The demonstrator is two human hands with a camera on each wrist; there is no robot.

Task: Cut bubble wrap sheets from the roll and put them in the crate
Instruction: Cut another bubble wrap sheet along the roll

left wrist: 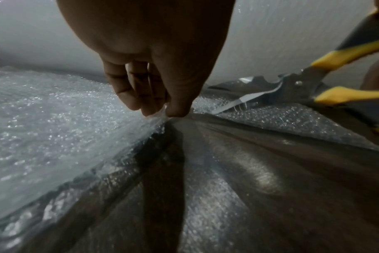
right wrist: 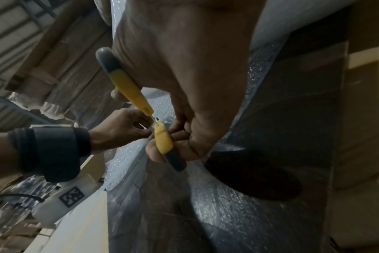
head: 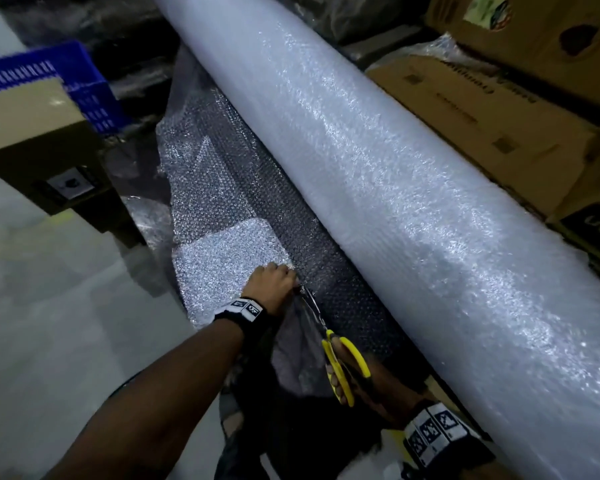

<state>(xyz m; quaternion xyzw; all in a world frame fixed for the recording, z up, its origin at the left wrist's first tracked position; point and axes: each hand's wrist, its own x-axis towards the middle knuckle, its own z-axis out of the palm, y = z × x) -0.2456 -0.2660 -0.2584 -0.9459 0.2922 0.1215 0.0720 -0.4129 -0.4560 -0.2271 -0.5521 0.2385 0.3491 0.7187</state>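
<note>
A big white bubble wrap roll (head: pixel 378 161) lies diagonally across the head view. An unrolled sheet (head: pixel 222 209) hangs off its left side. My left hand (head: pixel 274 284) pinches the sheet's edge (left wrist: pixel 160 116) between thumb and fingers, just beside the cut. My right hand (head: pixel 364 382) grips yellow-handled scissors (head: pixel 340 358), whose blades (left wrist: pixel 249 92) stand apart in the sheet close to the left fingers (left wrist: pixel 149 95). In the right wrist view the fingers curl through the yellow handles (right wrist: pixel 162 142). A blue crate (head: pixel 66 81) stands at the upper left.
Cardboard boxes (head: pixel 499 119) are stacked to the right of the roll. Another cardboard box (head: pixel 39 143) sits in front of the blue crate at the left. Pale floor (head: pixel 49 323) stretches at the lower left.
</note>
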